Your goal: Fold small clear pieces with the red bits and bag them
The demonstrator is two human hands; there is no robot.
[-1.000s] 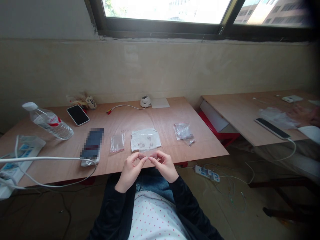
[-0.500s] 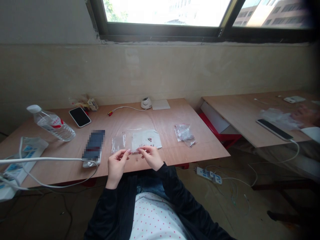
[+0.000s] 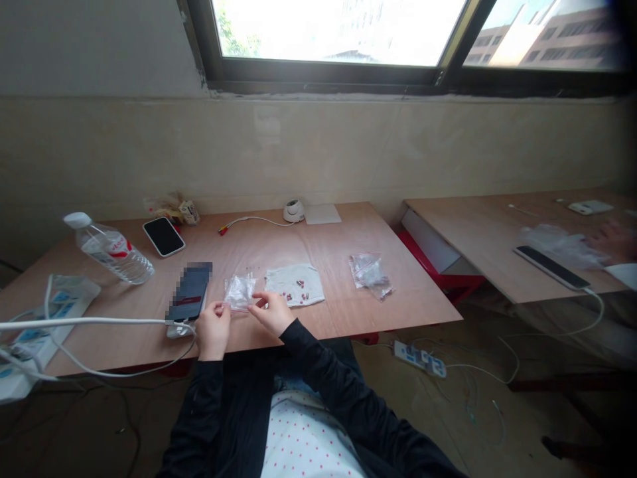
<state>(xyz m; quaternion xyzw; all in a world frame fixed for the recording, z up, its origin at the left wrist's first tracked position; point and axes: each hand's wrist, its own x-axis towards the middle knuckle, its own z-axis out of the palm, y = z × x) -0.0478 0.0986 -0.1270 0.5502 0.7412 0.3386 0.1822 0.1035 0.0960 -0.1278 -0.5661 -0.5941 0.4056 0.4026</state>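
Clear plastic bag [image 3: 241,289] has its edge pinched by the left hand [image 3: 213,329]; the right hand's [image 3: 273,314] grip I cannot tell.

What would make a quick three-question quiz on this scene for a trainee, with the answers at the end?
1. What do the small reddish pieces lie on?
(a) a bottle cap
(b) the white sheet
(c) a window frame

2. Which is nearer the cabled phone: the left hand or the right hand?

3. True or false: the white dome camera is nearer the wall than the clear plastic bag beside that phone.

Key: 1. b; 2. the left hand; 3. true.
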